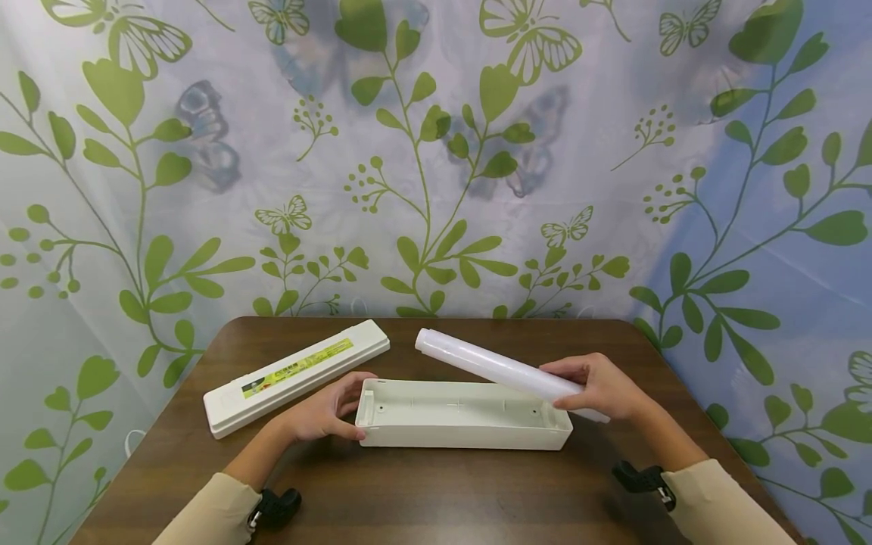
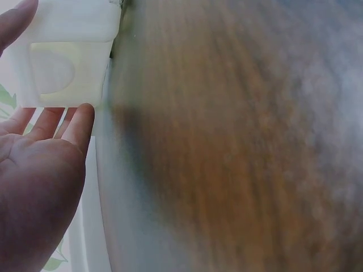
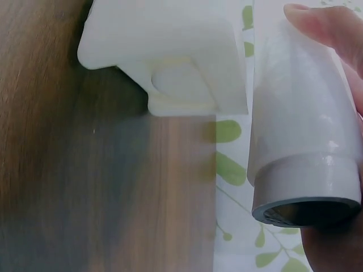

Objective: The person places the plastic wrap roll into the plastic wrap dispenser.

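A white, open-topped long plastic box [image 1: 463, 437] sits on the table with its hollow inside facing up. My left hand [image 1: 332, 409] grips its left end, thumb at the near corner and fingers at the far one. In the left wrist view those fingers reach the edge of the box end [image 2: 68, 68]. My right hand [image 1: 602, 387] holds a roll of clear plastic wrap [image 1: 487, 363] near its right end, thumb on the near side. The roll slants across the box's far right corner, its left end pointing away. In the right wrist view, the roll's hollow core end [image 3: 306, 212] shows beside the box.
A long white lid [image 1: 296, 377] with a yellow-green label lies slanted on the brown wooden table [image 1: 436, 492], left of the box and beyond my left hand. Behind the table's far edge hangs a curtain [image 1: 436, 189] printed with green leaves and butterflies.
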`<act>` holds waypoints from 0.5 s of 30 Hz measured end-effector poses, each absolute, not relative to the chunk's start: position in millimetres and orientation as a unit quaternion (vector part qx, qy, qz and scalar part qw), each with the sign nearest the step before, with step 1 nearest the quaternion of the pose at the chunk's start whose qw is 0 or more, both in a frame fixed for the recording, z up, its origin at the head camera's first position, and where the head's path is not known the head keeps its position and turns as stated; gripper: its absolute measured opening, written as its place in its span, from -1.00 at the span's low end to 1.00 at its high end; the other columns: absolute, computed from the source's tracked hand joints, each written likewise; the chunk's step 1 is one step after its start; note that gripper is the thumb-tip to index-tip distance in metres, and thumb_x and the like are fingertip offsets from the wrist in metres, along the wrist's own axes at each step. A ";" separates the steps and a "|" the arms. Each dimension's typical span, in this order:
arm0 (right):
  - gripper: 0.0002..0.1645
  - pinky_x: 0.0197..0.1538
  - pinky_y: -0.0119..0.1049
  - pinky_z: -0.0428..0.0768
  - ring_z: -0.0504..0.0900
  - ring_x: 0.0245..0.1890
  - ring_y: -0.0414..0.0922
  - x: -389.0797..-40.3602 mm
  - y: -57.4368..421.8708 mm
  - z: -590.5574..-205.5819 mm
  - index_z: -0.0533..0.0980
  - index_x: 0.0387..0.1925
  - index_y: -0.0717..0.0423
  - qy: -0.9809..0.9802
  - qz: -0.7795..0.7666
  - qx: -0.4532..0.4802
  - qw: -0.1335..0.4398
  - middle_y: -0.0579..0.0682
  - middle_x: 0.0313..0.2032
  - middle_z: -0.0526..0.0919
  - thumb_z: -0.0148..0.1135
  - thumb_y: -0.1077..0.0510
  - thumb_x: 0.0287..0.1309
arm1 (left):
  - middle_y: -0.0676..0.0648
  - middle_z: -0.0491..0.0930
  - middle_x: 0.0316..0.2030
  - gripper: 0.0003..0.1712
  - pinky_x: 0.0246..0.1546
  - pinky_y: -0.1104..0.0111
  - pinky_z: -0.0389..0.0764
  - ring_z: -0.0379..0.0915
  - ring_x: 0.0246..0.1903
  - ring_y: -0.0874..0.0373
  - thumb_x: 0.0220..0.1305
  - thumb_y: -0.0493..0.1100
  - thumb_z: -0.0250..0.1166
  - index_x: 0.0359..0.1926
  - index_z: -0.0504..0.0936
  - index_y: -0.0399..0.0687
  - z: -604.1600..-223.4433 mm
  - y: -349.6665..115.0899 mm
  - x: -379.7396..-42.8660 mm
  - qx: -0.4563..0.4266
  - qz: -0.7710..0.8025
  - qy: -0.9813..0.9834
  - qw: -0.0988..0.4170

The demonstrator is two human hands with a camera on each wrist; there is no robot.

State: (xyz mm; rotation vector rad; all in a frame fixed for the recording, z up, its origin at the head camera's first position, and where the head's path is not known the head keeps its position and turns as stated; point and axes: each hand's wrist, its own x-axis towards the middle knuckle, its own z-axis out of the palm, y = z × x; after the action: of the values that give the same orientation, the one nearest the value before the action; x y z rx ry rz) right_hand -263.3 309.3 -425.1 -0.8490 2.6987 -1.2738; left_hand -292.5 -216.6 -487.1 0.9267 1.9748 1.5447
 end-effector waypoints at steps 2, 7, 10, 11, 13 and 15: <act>-0.36 -0.18 -0.34 0.73 0.77 -0.16 -0.23 -264.4 308.0 -426.1 0.63 0.17 0.18 0.865 -0.413 -0.282 0.030 0.16 0.02 0.76 0.60 0.21 0.01 | -0.29 0.21 0.44 0.08 0.32 0.61 0.34 0.09 0.48 -0.28 0.10 -0.29 0.55 0.50 0.07 -0.20 -487.0 -215.9 -291.4 0.336 0.561 0.720 0.232; -0.38 -0.17 -0.34 0.72 0.76 -0.16 -0.22 -265.9 303.5 -426.1 0.63 0.17 0.16 0.859 -0.417 -0.295 0.049 0.15 0.03 0.76 0.58 0.21 0.03 | -0.28 0.21 0.44 0.08 0.32 0.60 0.34 0.09 0.48 -0.28 0.10 -0.28 0.55 0.50 0.07 -0.20 -487.3 -214.7 -288.8 0.334 0.560 0.722 0.231; -0.40 -0.17 -0.33 0.73 0.76 -0.18 -0.21 -266.7 301.2 -425.2 0.64 0.16 0.14 0.856 -0.418 -0.298 0.056 0.13 0.02 0.77 0.59 0.20 0.03 | -0.30 0.21 0.44 0.08 0.32 0.60 0.34 0.09 0.48 -0.29 0.10 -0.28 0.55 0.50 0.07 -0.21 -488.4 -214.0 -287.5 0.335 0.561 0.722 0.229; -0.40 -0.17 -0.33 0.73 0.76 -0.18 -0.21 -267.0 300.7 -425.0 0.65 0.16 0.13 0.856 -0.419 -0.299 0.058 0.12 0.02 0.77 0.59 0.21 0.03 | -0.30 0.21 0.44 0.08 0.32 0.60 0.34 0.09 0.48 -0.29 0.10 -0.28 0.55 0.50 0.07 -0.21 -488.9 -213.9 -287.2 0.335 0.561 0.722 0.228; -0.40 -0.16 -0.32 0.73 0.76 -0.19 -0.20 -267.7 299.9 -424.5 0.65 0.16 0.11 0.854 -0.420 -0.301 0.062 0.10 0.01 0.78 0.60 0.18 0.02 | -0.31 0.21 0.44 0.08 0.32 0.60 0.34 0.09 0.48 -0.29 0.11 -0.29 0.55 0.50 0.06 -0.22 -489.5 -213.5 -286.6 0.336 0.560 0.722 0.227; -0.40 -0.15 -0.32 0.73 0.76 -0.19 -0.19 -268.5 299.7 -424.4 0.65 0.16 0.10 0.851 -0.421 -0.307 0.065 0.10 0.01 0.78 0.60 0.16 0.03 | -0.30 0.21 0.44 0.08 0.32 0.60 0.35 0.09 0.48 -0.29 0.11 -0.29 0.55 0.51 0.06 -0.21 -489.8 -213.1 -285.8 0.336 0.559 0.723 0.226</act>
State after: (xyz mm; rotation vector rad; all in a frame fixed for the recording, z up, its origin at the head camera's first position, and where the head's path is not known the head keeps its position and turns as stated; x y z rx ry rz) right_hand -268.5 299.7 -424.4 -0.9259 2.5686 -1.2703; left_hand -285.8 -213.1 -489.8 0.9267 1.9941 1.5412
